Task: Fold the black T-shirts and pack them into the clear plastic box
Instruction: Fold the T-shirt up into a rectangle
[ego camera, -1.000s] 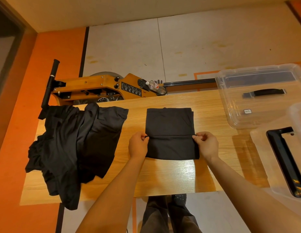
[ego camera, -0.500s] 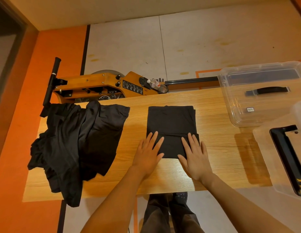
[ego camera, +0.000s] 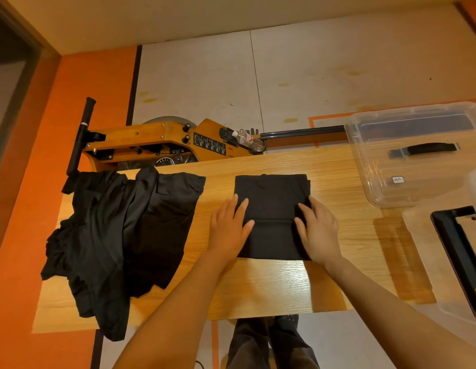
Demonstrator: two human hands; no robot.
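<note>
A folded black T-shirt [ego camera: 271, 198] lies as a neat rectangle in the middle of the wooden table [ego camera: 271, 283]. My left hand [ego camera: 229, 227] rests flat on its left edge with fingers straight. My right hand [ego camera: 315, 230] presses flat on its right edge. A loose heap of black T-shirts [ego camera: 119, 235] covers the table's left end and hangs over the edges. The clear plastic box [ego camera: 364, 161] stands at the table's far right corner, with nothing black inside that I can see.
The box's clear lid [ego camera: 423, 241] with a black handle lies at the right edge, nearer me. Behind the table stands a wooden rowing machine [ego camera: 162, 139] with a water bottle [ego camera: 249, 141] on it. My legs show below the table's front edge.
My hands let go of the shirt's pinched fold, laid flat on it, and have since slid apart and farther up, to its left and right edges.
</note>
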